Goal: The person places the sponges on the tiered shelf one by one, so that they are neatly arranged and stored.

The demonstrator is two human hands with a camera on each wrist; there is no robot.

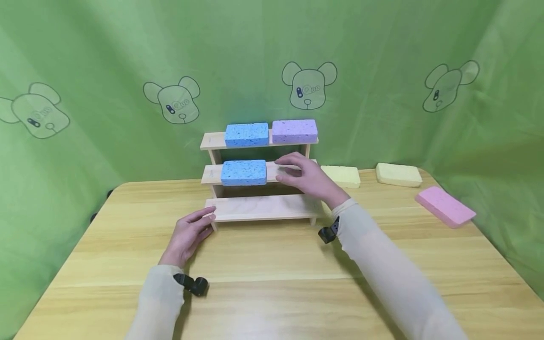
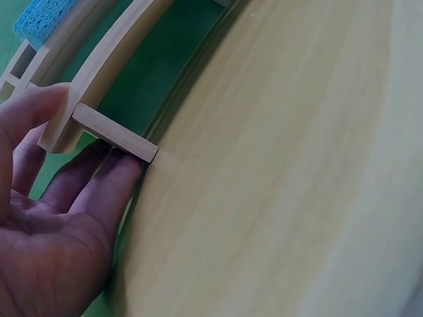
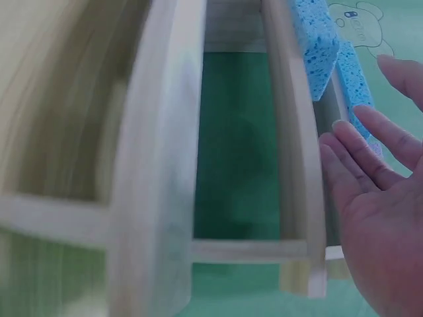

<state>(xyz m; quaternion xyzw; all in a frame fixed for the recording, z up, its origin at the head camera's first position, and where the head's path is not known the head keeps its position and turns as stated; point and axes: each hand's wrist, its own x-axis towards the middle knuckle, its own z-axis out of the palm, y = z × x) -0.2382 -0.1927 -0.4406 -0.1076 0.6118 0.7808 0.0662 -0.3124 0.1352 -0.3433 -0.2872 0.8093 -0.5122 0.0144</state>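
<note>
A three-tier wooden stand (image 1: pixel 263 208) stands on the table. My left hand (image 1: pixel 189 236) grips the left end of its lowest tier; in the left wrist view the thumb lies on the board and the fingers (image 2: pixel 109 188) sit by the short leg. Over the right part of the middle tier is my right hand (image 1: pixel 308 177), fingers loosely extended and holding nothing. Just left of it, a blue sponge (image 1: pixel 243 173) lies on that tier. The top tier bears another blue sponge (image 1: pixel 247 135) and a purple sponge (image 1: pixel 294 131), side by side.
Right of the stand lie a pale yellow sponge (image 1: pixel 342 176), partly behind my right arm, a second pale yellow sponge (image 1: pixel 398 175) and a pink sponge (image 1: pixel 445 206). A green curtain (image 1: pixel 242 56) with printed bear heads hangs behind the table (image 1: pixel 263 302).
</note>
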